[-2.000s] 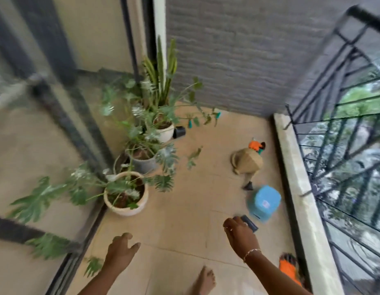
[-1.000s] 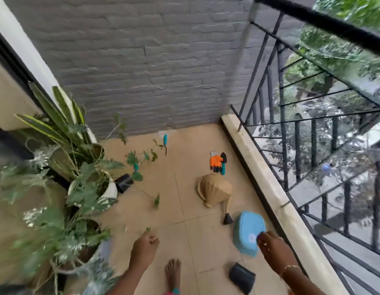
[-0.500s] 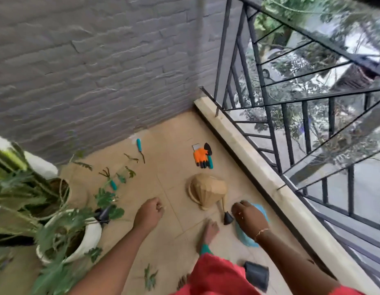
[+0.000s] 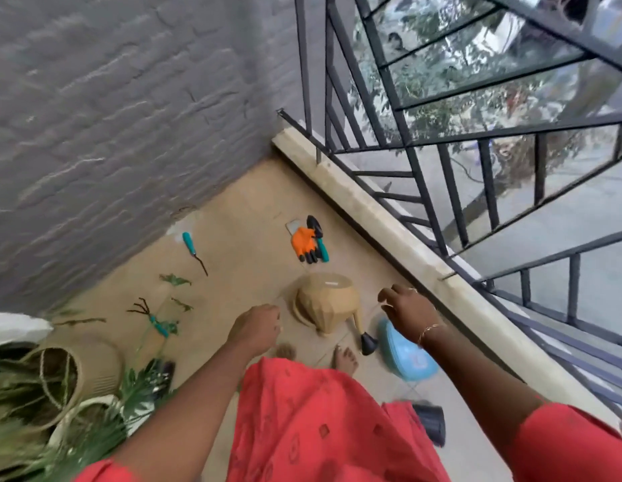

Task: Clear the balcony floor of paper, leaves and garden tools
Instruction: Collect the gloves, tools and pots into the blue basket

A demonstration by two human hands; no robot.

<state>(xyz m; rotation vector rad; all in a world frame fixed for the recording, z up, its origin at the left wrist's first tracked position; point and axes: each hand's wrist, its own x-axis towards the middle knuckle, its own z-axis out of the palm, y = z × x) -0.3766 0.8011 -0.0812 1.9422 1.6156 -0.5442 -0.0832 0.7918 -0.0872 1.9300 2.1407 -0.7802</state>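
A tan watering can (image 4: 325, 304) lies on the tiled floor, its black nozzle beside a blue stool (image 4: 405, 356). Beyond it are an orange glove (image 4: 304, 243) over a teal-handled trowel (image 4: 320, 238) and a small paper scrap (image 4: 293, 226). A teal-handled weeder (image 4: 194, 252) lies near the grey wall. A small hand rake (image 4: 149, 316) and loose green leaves (image 4: 175, 280) lie further left. My left hand (image 4: 257, 327) hangs with loosely curled fingers, holding nothing, left of the can. My right hand (image 4: 405, 309) hovers above the stool, fingers loosely curled, holding nothing.
Potted plants, one in a woven basket (image 4: 83, 367), crowd the lower left. A black pot (image 4: 429, 420) lies by my red skirt. A concrete kerb (image 4: 389, 224) with black railing runs along the right. My bare foot (image 4: 344, 358) stands near the nozzle.
I have turned right and stepped toward the corner; the watering can and stool are now just under my hands. Both hands moved forward and stay without anything in them.
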